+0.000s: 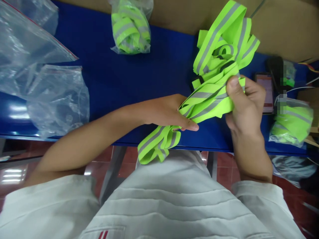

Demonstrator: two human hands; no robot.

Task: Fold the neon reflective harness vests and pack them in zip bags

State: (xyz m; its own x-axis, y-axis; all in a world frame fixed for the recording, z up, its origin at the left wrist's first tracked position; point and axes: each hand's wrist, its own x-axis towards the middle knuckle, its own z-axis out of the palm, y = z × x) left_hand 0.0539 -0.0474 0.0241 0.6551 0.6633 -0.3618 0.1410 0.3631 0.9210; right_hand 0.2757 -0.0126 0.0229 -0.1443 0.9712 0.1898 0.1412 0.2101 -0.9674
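Note:
A bundle of neon-yellow reflective straps point(206, 99) with grey stripes stretches between my two hands above the table's front edge. My left hand point(171, 111) is wrapped round its lower part, and looped ends hang below toward my lap. Higher up, my right hand point(245, 103) pinches the bundle between thumb and fingers. Beyond my hands, more loops of the same strap spread out on the far side, with some black pieces among them. The fingers of my left hand are partly hidden under the straps.
Clear zip bags point(59, 96) lie on the left of the blue table point(99, 66). One bagged strap bundle point(131, 30) sits at the back, another bagged bundle point(291, 122) at the right. A phone point(264, 91) lies near my right hand. Brown cardboard point(179, 15) borders the back.

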